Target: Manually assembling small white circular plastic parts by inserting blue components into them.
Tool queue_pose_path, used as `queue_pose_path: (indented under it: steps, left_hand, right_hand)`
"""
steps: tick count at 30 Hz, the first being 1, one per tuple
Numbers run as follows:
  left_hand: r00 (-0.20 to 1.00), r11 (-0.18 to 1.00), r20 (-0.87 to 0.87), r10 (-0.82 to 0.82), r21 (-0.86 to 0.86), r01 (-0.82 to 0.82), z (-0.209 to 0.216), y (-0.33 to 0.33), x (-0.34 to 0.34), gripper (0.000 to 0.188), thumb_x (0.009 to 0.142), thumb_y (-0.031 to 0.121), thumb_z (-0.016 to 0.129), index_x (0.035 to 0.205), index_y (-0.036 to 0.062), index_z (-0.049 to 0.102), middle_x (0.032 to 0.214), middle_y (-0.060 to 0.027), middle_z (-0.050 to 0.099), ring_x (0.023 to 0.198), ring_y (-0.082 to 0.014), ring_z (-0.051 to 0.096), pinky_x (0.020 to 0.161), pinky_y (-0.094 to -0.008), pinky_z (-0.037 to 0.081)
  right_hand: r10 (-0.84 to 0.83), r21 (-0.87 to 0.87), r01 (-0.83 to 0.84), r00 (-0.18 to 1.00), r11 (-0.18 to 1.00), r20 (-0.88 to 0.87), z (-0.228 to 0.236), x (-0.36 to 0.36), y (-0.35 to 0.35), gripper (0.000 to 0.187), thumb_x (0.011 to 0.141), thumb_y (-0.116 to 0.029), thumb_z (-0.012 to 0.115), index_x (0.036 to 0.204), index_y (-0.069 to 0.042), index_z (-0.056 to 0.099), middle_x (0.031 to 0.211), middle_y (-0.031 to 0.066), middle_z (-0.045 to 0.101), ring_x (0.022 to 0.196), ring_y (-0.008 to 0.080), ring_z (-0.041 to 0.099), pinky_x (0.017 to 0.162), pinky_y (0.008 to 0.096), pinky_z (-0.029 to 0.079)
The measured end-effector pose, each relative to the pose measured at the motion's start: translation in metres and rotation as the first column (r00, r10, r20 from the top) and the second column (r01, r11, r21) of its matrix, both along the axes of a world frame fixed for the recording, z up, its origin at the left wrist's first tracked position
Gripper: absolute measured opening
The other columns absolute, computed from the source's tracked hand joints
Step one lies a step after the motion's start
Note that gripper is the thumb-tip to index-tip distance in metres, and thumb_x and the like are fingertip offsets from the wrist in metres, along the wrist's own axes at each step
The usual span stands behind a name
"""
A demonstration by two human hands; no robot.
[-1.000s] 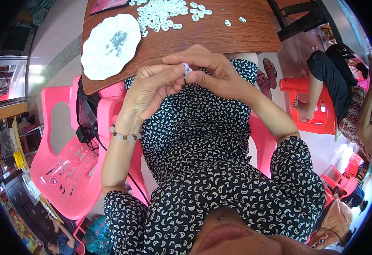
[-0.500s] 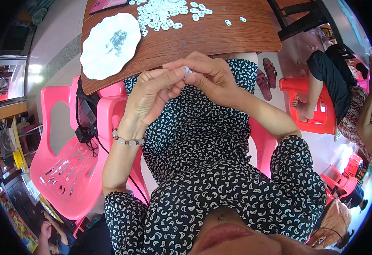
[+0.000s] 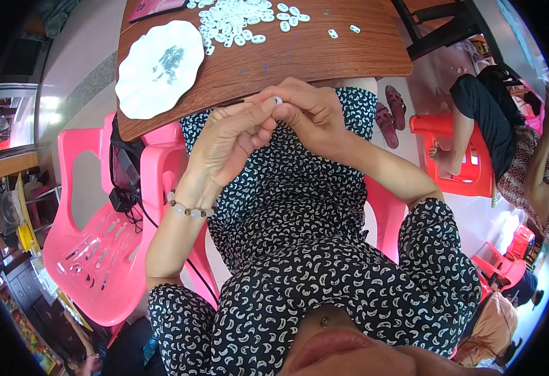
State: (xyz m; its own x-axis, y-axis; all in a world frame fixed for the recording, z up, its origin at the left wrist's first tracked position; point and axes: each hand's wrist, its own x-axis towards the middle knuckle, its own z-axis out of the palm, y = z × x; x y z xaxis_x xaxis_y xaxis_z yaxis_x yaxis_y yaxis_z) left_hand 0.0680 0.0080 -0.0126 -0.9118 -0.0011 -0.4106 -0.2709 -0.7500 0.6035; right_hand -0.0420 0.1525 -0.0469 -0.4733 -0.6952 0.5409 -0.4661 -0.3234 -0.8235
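Note:
My left hand (image 3: 235, 131) and my right hand (image 3: 315, 113) meet just off the near edge of the table, above my lap. Both are closed, thumbs and fingertips pinching one small white piece (image 3: 278, 100) between them. Only a bit of the piece shows; my fingers cover the rest. Beyond my hands, a pile of small white oval pieces (image 3: 237, 22), many with two dark marks, lies on the wooden table (image 3: 256, 69). On the left, a white scalloped plate (image 3: 135, 81) bears a heap of tiny grey rod-like bits (image 3: 172, 58).
Two separate white pieces (image 3: 333, 34) lie farther right on the table. A pink item (image 3: 152, 7) is at the far left corner. Pink plastic chairs (image 3: 93, 263) stand at my left, with a black bag and cable. A seated person's leg (image 3: 459, 141) rests by a red stool (image 3: 425, 128).
Less of the white piece shows between my fingertips, and my fingers have shifted slightly around it. The whole view has moved a little. At lower left, another person's arm has moved down.

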Motion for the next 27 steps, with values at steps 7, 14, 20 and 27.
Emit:
queue_pose_path:
  steps: [7,14,20,27]
  left_hand:
    - [0.998,0.987,-0.027,0.052,-0.154,-0.055,-0.008,-0.007,0.002,0.022,0.09,0.021,0.064,0.097,0.0001,0.068,0.082,-0.0047,0.068,0.07,-0.007,0.061,0.067,-0.0189,0.05]
    - [0.996,0.964,0.007,0.086,-0.254,-0.081,-0.01,-0.006,0.002,0.021,0.091,0.021,0.063,0.093,0.0006,0.068,0.08,-0.0038,0.067,0.068,-0.0063,0.059,0.065,-0.0173,0.05]
    - [0.995,0.951,-0.006,0.099,-0.295,-0.096,-0.007,-0.003,0.002,0.021,0.091,0.022,0.063,0.093,0.0011,0.069,0.079,-0.0028,0.067,0.067,-0.0053,0.058,0.062,-0.0161,0.048]
    - [0.994,0.942,-0.013,0.104,-0.32,-0.103,-0.008,-0.002,0.001,0.022,0.091,0.022,0.063,0.092,0.0007,0.069,0.076,-0.0023,0.066,0.064,-0.0048,0.057,0.058,-0.0157,0.046]
  right_hand:
    - [0.247,0.086,-0.268,0.949,0.96,0.196,-0.008,-0.013,-0.003,0.034,0.095,-0.022,0.055,0.124,-0.004,0.058,0.104,0.0051,0.062,0.096,0.0121,0.057,0.083,0.0255,0.045]
    - [0.319,0.082,-0.353,0.907,0.932,0.275,-0.011,-0.016,-0.003,0.039,0.095,-0.02,0.056,0.131,-0.007,0.053,0.101,0.0029,0.061,0.094,0.0103,0.055,0.084,0.0247,0.042]
    - [0.323,0.096,-0.359,0.907,0.928,0.269,-0.017,-0.019,-0.004,0.04,0.095,-0.022,0.057,0.131,-0.007,0.053,0.096,0.001,0.058,0.089,0.0088,0.053,0.081,0.0237,0.042]
    - [0.285,0.139,-0.351,0.892,0.926,0.351,-0.015,-0.018,-0.002,0.038,0.093,-0.021,0.06,0.128,-0.007,0.056,0.092,0.0002,0.057,0.086,0.0079,0.052,0.075,0.0223,0.043]
